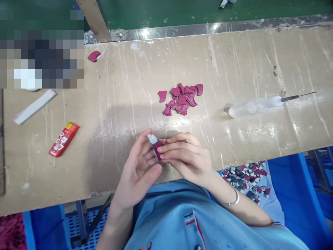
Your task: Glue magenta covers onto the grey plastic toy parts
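Observation:
Above the table's front edge, my right hand (186, 156) pinches a small maroon and dark piece (157, 150) between its fingertips. A small whitish part (152, 139) sticks out at the top end of that piece. My left hand (142, 166) is around the other side, palm up, its thumb apart and its fingers loosely curled behind the piece. Whether the left fingers touch the piece is partly hidden. Beyond my hands lies a loose pile of maroon pieces (182, 99), with one piece (162, 96) slightly apart at its left.
On the table (125, 80) are a clear bottle with a needle tip (255, 106) at right, a red packet (63, 140), a white strip (35, 107) and a maroon piece (94, 56) at left. Below the edge, a blue bin (299, 194) stands beside mixed pieces (247, 177).

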`<state>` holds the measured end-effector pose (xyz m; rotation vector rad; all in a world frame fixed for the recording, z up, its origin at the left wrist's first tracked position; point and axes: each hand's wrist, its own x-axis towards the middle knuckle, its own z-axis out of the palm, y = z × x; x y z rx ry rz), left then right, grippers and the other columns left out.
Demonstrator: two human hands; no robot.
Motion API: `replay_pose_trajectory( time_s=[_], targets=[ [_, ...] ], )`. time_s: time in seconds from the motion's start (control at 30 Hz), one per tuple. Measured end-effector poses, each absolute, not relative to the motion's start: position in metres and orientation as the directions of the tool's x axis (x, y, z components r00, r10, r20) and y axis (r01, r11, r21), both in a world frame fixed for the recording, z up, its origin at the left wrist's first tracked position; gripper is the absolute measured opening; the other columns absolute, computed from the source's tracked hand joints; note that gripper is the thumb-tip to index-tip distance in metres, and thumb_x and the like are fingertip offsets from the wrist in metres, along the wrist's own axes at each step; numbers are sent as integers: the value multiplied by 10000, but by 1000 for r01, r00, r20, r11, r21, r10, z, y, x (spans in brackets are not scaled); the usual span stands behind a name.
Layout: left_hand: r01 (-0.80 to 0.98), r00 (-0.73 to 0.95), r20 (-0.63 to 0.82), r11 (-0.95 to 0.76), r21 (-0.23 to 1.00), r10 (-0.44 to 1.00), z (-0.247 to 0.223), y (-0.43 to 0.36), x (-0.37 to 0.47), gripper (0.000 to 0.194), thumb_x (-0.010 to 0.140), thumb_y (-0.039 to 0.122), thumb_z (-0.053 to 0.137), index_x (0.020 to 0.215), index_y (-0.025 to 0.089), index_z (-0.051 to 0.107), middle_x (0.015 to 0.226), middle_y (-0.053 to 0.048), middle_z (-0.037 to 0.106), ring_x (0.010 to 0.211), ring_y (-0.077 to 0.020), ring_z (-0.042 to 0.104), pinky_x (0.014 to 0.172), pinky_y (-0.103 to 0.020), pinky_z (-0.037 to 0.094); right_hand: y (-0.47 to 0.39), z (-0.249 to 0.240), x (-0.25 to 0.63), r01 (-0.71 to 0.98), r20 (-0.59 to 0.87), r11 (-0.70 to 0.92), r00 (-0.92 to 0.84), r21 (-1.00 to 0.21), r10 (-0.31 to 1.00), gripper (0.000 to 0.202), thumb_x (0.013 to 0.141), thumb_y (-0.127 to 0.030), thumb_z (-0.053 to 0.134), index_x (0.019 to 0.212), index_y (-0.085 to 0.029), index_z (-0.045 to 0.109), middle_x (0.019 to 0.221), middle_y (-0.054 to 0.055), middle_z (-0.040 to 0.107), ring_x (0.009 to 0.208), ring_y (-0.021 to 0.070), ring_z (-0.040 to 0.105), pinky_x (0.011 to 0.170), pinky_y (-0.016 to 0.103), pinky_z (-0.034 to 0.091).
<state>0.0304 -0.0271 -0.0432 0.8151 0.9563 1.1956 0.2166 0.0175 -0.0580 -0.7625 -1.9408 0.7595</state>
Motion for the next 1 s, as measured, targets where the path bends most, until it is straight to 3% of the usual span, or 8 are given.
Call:
replay_pose_trajectory(
  time_s=[0.13, 0.27, 0.37, 0.47, 0.6, 0.77, 1.0],
  targets=[
    [-456, -19, -216, 183, 871, 976, -41, -26, 38, 452, 977, 170, 871, 1362, 389, 779, 1143, 23, 903, 1113, -135, 866, 961, -171, 676, 10, -52, 214, 107, 350, 426, -414, -898, 840, 325, 1116, -129, 584, 1332, -324, 728, 1158, 16, 872, 1175, 213, 795, 1052, 413, 680],
    [-488, -46, -196, 149, 860, 980, -40, -24, 43, 424, 980, 182, 872, 1349, 376, 797, 1123, 10, 909, 1005, -147, 886, 865, -178, 707, 3, -53, 209, -94, 338, 325, -278, -941, 899, 459, 1094, -135, 658, 1476, -372, 565, 1387, 48, 808, 1213, 210, 806, 1003, 420, 705],
    [-519, -26, -194, 153, 841, 981, -40, -22, 43, 409, 986, 222, 870, 1353, 388, 798, 1166, -12, 905, 1003, -188, 892, 798, -212, 731, 2, -57, 207, -102, 306, 289, -241, -952, 921, 460, 1064, -139, 731, 1436, -358, 572, 1298, 52, 819, 1203, 221, 825, 962, 408, 727],
    [-526, -6, -202, 169, 833, 979, -42, -22, 43, 415, 968, 248, 894, 1345, 397, 803, 1160, -9, 906, 1011, -191, 892, 850, -248, 740, 2, -59, 206, -105, 303, 286, -236, -953, 923, 394, 1068, -142, 733, 1371, -349, 590, 1150, 24, 836, 1211, 229, 834, 905, 387, 747],
    [-503, -43, -187, 141, 853, 981, -44, -21, 44, 423, 932, 231, 929, 1316, 372, 821, 1087, -3, 914, 1003, -170, 890, 891, -222, 723, 2, -59, 206, -124, 330, 310, -201, -942, 922, 347, 1066, -128, 728, 1308, -341, 599, 1114, 8, 841, 1177, 219, 845, 813, 347, 762],
    [-481, -63, -171, 120, 868, 983, -42, -20, 46, 420, 930, 210, 928, 1302, 376, 828, 1061, 7, 914, 964, -168, 892, 845, -210, 728, 1, -59, 206, -52, 346, 343, -199, -938, 917, 336, 1035, -120, 763, 1232, -332, 593, 1044, -8, 833, 1080, 201, 852, 857, 372, 767],
    [-493, 1, -214, 187, 849, 977, -40, -20, 43, 400, 917, 311, 947, 1293, 395, 839, 1135, -12, 910, 989, -176, 891, 855, -213, 722, 3, -57, 203, -135, 374, 359, -114, -924, 920, 381, 986, -31, 776, 1153, -320, 593, 1023, -30, 845, 1014, 183, 857, 867, 349, 739]
  ],
)
